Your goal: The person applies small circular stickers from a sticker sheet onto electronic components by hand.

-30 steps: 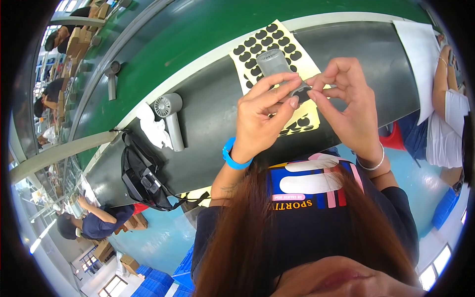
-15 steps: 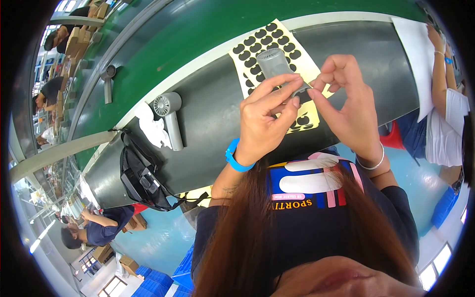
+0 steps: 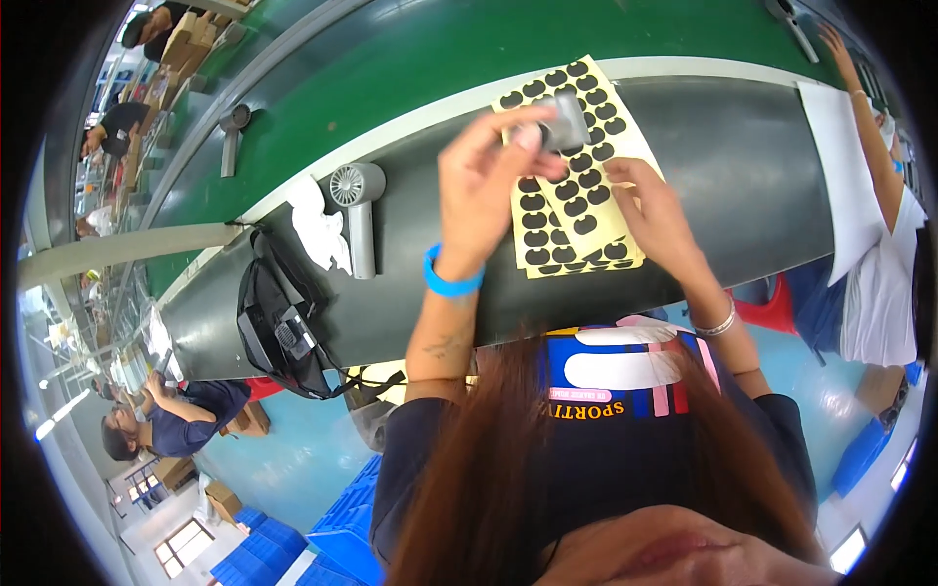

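Observation:
My left hand (image 3: 474, 186), with a blue band at the wrist, is closed on a grey handheld fan (image 3: 570, 124), blurred by motion. It hangs over yellow sheets (image 3: 633, 148) covered in rows of black rounded stickers. My right hand (image 3: 653, 210) rests at the right side of those sheets, its fingers bent but apart, and I see nothing held in it. Left of them on the dark work surface lies a second grey handheld fan (image 3: 361, 234), next to a crumpled white wrap (image 3: 318, 230).
A black strapped bag (image 3: 269, 327) lies at the table's left. Beyond the edge runs a green belt (image 3: 410, 88) bearing a fan (image 3: 233, 142) and another fan (image 3: 793, 29). White sheeting (image 3: 831, 146) and a co-worker's arm (image 3: 870, 127) are at right; another person (image 3: 186, 420) sits lower left.
My hands have come apart from being together at the fan. The left has carried the fan up and tilted it; the right has dropped to the sticker sheets, which now show more fully.

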Available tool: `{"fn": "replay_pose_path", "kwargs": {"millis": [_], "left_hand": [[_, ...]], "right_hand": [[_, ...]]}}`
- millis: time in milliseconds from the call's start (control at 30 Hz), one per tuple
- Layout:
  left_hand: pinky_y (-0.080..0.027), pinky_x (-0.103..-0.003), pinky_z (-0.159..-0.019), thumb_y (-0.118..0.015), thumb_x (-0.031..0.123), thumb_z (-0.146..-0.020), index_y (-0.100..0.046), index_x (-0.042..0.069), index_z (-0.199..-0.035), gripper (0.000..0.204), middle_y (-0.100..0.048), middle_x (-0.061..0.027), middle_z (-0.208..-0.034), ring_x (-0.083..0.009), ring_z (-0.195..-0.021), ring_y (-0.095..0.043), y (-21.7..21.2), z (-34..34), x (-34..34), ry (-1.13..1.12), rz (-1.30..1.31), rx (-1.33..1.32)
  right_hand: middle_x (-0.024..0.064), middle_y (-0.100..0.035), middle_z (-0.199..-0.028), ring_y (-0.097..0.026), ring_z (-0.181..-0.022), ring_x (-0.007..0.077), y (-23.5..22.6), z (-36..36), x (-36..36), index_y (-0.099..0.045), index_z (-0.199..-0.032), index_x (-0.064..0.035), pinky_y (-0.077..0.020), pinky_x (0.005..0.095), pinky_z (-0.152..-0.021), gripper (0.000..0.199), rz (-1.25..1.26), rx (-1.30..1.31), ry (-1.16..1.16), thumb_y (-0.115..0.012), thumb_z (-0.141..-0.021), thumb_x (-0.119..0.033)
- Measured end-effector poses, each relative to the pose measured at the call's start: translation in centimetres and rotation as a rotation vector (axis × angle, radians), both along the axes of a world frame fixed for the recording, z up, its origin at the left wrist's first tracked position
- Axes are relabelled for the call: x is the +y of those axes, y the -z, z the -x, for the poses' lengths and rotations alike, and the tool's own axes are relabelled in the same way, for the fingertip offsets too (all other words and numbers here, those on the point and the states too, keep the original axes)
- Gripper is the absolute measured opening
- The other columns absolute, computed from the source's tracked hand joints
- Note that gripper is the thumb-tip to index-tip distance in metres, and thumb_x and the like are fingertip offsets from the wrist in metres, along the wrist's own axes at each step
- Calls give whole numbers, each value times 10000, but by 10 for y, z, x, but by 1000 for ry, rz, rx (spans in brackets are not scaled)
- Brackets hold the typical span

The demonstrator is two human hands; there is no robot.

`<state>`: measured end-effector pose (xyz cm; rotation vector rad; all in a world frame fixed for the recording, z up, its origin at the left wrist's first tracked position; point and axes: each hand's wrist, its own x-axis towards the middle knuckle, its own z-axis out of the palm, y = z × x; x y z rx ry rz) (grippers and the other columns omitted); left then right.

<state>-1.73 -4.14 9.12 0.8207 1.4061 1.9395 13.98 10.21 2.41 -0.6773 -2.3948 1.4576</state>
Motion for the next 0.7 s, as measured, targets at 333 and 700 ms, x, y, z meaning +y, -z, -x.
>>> {"fn": "replay_pose_path", "kwargs": {"millis": [333, 700], "left_hand": [[-548, -292, -737, -774, 63, -698, -694, 7, -872, 200, -685, -98, -1007, -209, -842, -669, 65, 131, 107, -322, 18, 911], [-507, -396, -844, -671, -13, -750, -635, 53, -1060, 319, -465, -152, -1366, -370, -1017, -589, 67, 142, 77, -374, 313, 1037]], "right_hand": [[129, -554, -950, -573, -848, 300, 25, 5, -12, -610, -913, -6, -468, 354, -739, 166, -401, 102, 130, -691, -773, -43], [82, -517, -971, -481, -795, 185, 22, 10, -20, -587, -929, -31, -423, 289, -702, 177, -238, 20, 64, -673, -779, 4]]}}
